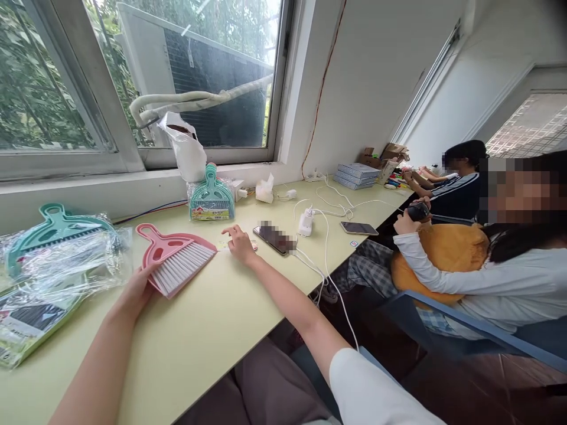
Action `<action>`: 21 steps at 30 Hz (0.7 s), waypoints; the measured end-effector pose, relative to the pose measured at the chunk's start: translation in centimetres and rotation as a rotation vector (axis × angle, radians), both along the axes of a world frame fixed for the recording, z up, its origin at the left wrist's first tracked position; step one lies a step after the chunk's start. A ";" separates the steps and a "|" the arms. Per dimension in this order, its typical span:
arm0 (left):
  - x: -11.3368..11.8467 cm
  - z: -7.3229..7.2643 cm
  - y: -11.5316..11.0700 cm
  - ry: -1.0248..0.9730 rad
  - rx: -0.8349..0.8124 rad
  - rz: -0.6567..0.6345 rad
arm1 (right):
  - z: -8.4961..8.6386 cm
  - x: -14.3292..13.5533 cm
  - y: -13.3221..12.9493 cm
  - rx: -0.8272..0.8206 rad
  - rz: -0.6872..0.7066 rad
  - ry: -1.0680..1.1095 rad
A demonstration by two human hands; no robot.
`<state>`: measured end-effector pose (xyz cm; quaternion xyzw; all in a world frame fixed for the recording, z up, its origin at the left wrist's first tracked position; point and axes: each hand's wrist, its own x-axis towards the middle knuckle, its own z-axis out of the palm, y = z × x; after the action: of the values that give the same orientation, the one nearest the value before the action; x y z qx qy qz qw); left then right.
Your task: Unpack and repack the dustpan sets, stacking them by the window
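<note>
My left hand (140, 286) grips the lower left edge of a pink dustpan (162, 248). A matching brush with pale bristles (185, 267) is nested in the pan. To the right, my right hand (241, 243) is over the tabletop with its fingers apart and somewhat bent. Under and beside those fingers lies a small printed card (224, 245), partly hidden; whether the fingers touch it I cannot tell. A dark phone (272, 237) lies just right of that hand. Behind stands a teal dustpan set (211, 198) in clear wrapping.
More wrapped dustpan sets, one teal (62, 233) and one green (39, 321), lie at the left. A white charger (305, 222) with trailing cables and a second phone (358, 228) are farther right. A person holding a dark object (419, 209) sits beside the table (212, 336).
</note>
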<state>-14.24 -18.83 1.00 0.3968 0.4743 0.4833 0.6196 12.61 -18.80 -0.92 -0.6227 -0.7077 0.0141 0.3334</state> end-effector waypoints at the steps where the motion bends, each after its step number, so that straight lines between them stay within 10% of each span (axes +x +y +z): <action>1: 0.0 0.0 0.0 -0.003 -0.002 0.005 | 0.0 0.0 0.0 -0.003 0.001 0.001; 13: -0.2 -0.8 0.4 -0.086 0.016 -0.005 | 0.1 0.1 -0.1 -0.048 0.024 -0.023; 21: -0.1 -0.3 -0.3 -0.293 0.053 0.008 | 1.0 2.2 -0.7 -0.378 0.004 -0.027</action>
<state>-14.35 -19.12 0.70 0.3364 0.3676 0.5508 0.6695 14.86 -19.50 0.03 -0.6731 -0.6981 0.1391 0.2007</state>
